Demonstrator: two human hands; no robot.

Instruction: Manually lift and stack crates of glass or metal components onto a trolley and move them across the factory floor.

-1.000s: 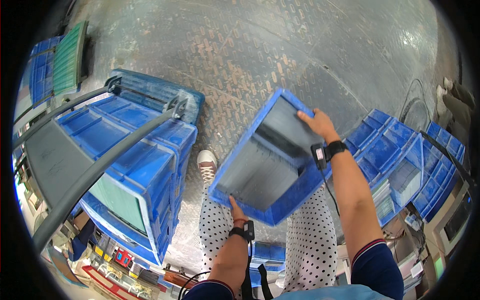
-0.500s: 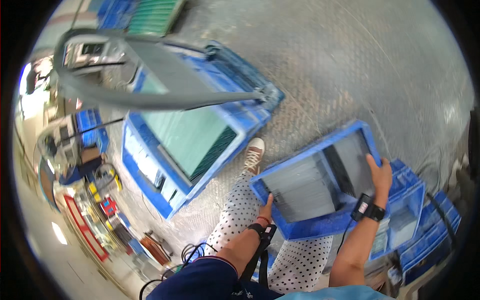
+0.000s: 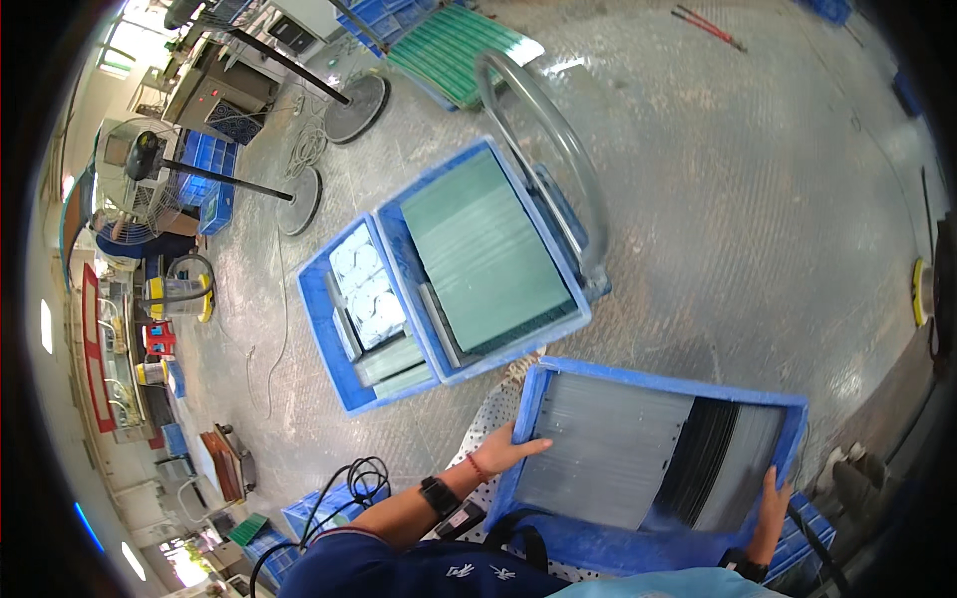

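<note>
A blue plastic crate (image 3: 658, 375) is held close in front of my body, its open top facing up. My left hand (image 3: 508, 450) grips its left wall, thumb over the rim. On the right wall, my right hand (image 3: 773, 513) is closed, with its fingers partly hidden. Inside the crate stand tightly packed thin grey sheets (image 3: 608, 448) and a band of black ones (image 3: 706, 463). Just beyond it, a second blue crate (image 3: 449, 377) holds a stack of green sheets (image 3: 488, 249). Beside that, another blue crate (image 3: 344, 394) contains silvery-white packs (image 3: 367, 284) and more sheets.
A bent grey tube handle (image 3: 558, 130) rises behind the crates. Two pedestal fans stand at the left, one with a round base (image 3: 299, 199). A green ribbed panel (image 3: 459, 50) lies at the back. Black cables (image 3: 349, 488) coil near my left arm.
The view has swung round. The held crate has turned more level and sits closer to my body, still in both hands. The crates with the handle now appear farther right in the picture.
</note>
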